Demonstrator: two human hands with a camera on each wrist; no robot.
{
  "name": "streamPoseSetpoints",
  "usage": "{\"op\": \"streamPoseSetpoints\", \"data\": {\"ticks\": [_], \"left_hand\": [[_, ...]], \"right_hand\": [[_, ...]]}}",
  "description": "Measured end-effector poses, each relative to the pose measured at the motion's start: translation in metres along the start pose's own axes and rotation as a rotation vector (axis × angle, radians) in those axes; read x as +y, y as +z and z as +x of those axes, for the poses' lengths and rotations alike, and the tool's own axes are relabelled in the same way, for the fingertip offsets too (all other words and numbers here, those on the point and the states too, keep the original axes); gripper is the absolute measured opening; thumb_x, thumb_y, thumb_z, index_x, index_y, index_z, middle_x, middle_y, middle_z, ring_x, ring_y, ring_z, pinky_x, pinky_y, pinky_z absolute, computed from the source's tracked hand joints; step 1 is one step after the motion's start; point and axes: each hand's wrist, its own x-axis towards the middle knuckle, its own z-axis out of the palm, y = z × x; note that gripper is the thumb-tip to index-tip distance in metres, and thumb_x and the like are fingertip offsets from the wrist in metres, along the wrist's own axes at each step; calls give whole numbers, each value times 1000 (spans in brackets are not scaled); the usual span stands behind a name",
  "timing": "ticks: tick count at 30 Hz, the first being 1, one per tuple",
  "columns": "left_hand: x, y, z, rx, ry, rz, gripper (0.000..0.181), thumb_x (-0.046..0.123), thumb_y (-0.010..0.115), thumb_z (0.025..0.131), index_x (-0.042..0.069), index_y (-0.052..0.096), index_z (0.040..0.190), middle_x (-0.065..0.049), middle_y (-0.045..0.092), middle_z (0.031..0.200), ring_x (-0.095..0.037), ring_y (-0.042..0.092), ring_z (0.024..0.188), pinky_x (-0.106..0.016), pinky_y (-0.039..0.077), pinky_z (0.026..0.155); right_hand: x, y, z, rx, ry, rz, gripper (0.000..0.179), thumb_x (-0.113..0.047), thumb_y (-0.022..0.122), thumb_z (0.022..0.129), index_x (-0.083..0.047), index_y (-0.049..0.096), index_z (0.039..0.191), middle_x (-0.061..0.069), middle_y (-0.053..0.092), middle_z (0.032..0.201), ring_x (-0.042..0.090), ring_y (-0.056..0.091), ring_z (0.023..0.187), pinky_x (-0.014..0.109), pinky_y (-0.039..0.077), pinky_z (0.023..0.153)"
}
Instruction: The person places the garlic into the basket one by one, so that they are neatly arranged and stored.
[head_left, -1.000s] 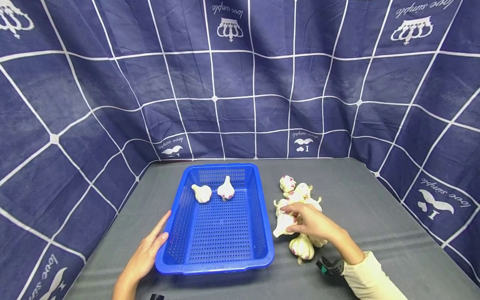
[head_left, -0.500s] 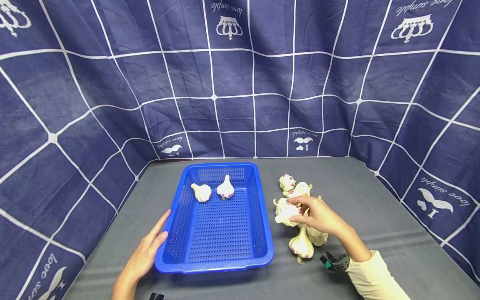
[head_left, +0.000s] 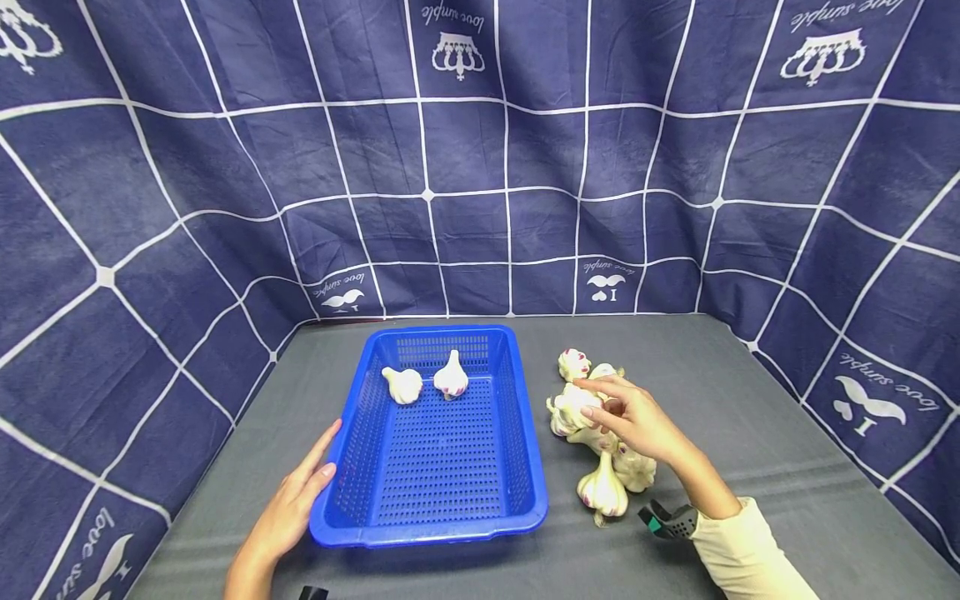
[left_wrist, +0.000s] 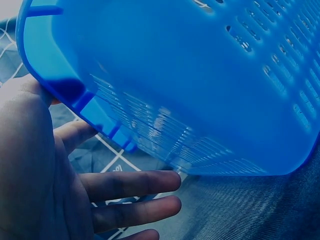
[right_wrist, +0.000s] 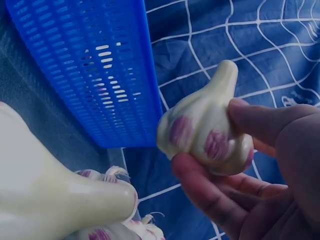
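Note:
My right hand (head_left: pixel 637 421) pinches a garlic bulb (right_wrist: pixel 202 132) between thumb and fingers, just above the garlic pile. The bulb is white with purple patches, and its stem points up in the right wrist view. Beneath and around the hand lie several more bulbs, among them a front bulb (head_left: pixel 602 490) and a back bulb (head_left: pixel 573 364); the hand partly hides the pile. My left hand (head_left: pixel 288 508) rests against the left rim of the blue plastic basket (head_left: pixel 427 537), its fingers extended. Inside the basket, toward the back, lie two garlic bulbs (head_left: pixel 452 379).
A dark grey cloth (head_left: pixel 720 400) covers the table. Behind and at both sides hangs a navy curtain (head_left: pixel 465 225) with white grid lines. A black wristband (head_left: pixel 667 521) sits by the right wrist, and a cream sleeve (head_left: pixel 750 554) covers the right forearm.
My right hand has lifted the garlic bulb and shifted it slightly away from me, uncovering more of the pile's front. The left hand and basket have stayed in place.

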Motion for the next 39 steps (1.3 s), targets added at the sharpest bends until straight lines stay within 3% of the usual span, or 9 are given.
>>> {"op": "streamPoseSetpoints", "data": {"ticks": [5,8,13,15,25,34,37,39], "left_hand": [[-1,0,0,-5,-4,-8,51,14,40,106,17,32,156,-22,34,155,20,28,127,-1,22,96],[-1,-1,-1,-6,-10,-7,51,14,40,106,17,32,156,-22,34,155,20,28,126,-1,22,96],[-1,0,-1,-6,-5,-10,51,13,40,106,17,32,156,-22,34,155,19,28,127,-1,22,96],[-1,0,0,-4,2,-14,51,13,40,106,16,32,156,-23,34,154,19,28,128,-2,22,97],[0,-1,0,-10,-28,-7,51,16,40,106,19,31,156,-21,35,155,20,28,125,-1,22,95],[0,-2,-1,-16,-36,-4,52,16,40,106,19,31,157,-20,35,155,18,30,125,-2,23,95],[1,-2,-1,-18,-55,15,51,17,40,106,20,31,157,-19,36,155,11,32,127,-3,24,95],[2,-2,-1,-19,-69,32,51,19,40,106,21,31,157,-18,36,155,-1,36,132,-4,24,96]], "right_hand": [[-1,3,3,20,37,108,37,4,66,91,9,60,128,18,60,111,18,68,63,31,56,56],[-1,5,5,40,56,169,42,4,69,89,9,59,129,20,60,109,12,65,62,27,55,56],[-2,10,10,49,68,278,64,9,79,76,13,51,134,26,57,115,8,66,67,24,55,58],[-3,12,12,42,66,316,71,12,81,72,15,48,135,30,53,120,12,69,72,27,57,62],[-13,16,26,38,90,295,70,10,83,72,11,52,134,32,49,136,12,69,77,28,58,66],[-19,23,48,2,91,362,66,12,79,75,9,50,135,29,51,132,14,70,83,30,58,69],[-21,25,55,2,103,382,64,12,78,76,10,49,134,28,54,129,15,70,85,31,58,70],[-21,26,59,5,116,394,63,12,78,76,11,50,133,28,54,130,15,71,87,32,58,71]]}}
